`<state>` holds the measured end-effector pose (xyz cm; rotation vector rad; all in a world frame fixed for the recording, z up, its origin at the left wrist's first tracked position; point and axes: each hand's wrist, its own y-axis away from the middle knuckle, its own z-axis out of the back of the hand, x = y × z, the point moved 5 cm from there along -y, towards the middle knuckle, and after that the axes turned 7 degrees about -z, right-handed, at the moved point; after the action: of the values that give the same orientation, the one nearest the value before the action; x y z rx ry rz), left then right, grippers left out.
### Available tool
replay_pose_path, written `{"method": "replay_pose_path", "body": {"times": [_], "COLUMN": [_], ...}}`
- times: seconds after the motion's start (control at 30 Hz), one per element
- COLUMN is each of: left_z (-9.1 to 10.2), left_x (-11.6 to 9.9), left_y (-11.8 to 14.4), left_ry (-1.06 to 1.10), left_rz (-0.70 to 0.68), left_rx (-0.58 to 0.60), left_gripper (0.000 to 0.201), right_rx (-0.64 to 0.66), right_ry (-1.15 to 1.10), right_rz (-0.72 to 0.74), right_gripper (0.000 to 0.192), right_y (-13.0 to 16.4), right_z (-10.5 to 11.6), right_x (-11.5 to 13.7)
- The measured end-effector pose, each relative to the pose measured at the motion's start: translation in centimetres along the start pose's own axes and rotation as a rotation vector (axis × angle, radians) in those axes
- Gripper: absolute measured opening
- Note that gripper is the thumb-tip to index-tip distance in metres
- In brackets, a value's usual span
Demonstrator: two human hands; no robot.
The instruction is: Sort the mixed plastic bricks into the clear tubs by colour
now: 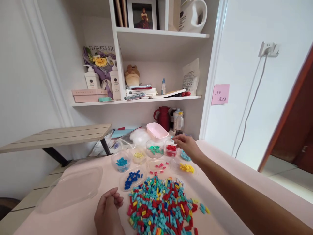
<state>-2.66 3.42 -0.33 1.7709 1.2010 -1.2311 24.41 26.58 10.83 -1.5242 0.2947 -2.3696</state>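
My right hand (pixel 187 145) reaches over the tubs at the back, its fingertips pinched together on a small light-blue block (pixel 172 137). Just below the fingers stands a clear tub of red blocks (pixel 171 148), and light-blue blocks (pixel 185 155) lie in another tub beneath the wrist. My left hand (pixel 109 210) rests at the near left of the table with its fingers curled; whatever is inside them is hidden. To its right spreads a big mixed pile of small coloured blocks (pixel 158 205). Dark blue blocks (pixel 133 179) lie in a shallow tray beyond that hand.
Other clear containers hold blue (pixel 121 162), pale yellow (pixel 138 155), green (pixel 156 149), pink (pixel 160 167) and yellow blocks (pixel 187 168). A clear lid (pixel 73 186) lies at left. Behind stand a pink basket (pixel 157 130), a red jug (pixel 163 118), a bottle (pixel 179 122) and shelves.
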Motion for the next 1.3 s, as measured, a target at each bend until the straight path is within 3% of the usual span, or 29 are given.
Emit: {"method": "replay_pose_path", "body": {"times": [0.1,0.27,0.6,0.83,1.1,1.3], "left_z": [-0.1,-0.5,-0.8,-1.1,-1.2,-1.1], "left_x": [-0.3,-0.5,-0.4,-0.4,-0.6,-0.4], "left_y": [0.4,0.7,0.4,0.4,0.5,0.3], "left_ry": [-0.028,-0.065,-0.121,-0.063,-0.075,-0.094], "left_rz": [-0.043,-0.064,-0.140,-0.112,-0.130,-0.136], "left_rx": [0.023,0.053,0.074,0.069,0.091,0.099], "left_gripper": [0.023,0.022,0.022,0.018,0.020,0.020], "right_rx": [0.182,0.380,0.480,0.830,0.992,0.902], "right_ry": [-0.302,-0.266,0.000,-0.023,-0.003,0.234], "right_rz": [-0.121,-0.192,-0.164,-0.175,-0.089,0.026], "right_gripper": [0.027,0.025,0.019,0.010,0.026,0.022], "right_y": [3.9,7.9,8.7,9.8,11.1,11.1], "right_z": [-0.2,0.2,2.4,1.8,1.3,0.3], "right_x": [-1.0,-2.8,-6.2,-6.4,-5.8,-5.7]}}
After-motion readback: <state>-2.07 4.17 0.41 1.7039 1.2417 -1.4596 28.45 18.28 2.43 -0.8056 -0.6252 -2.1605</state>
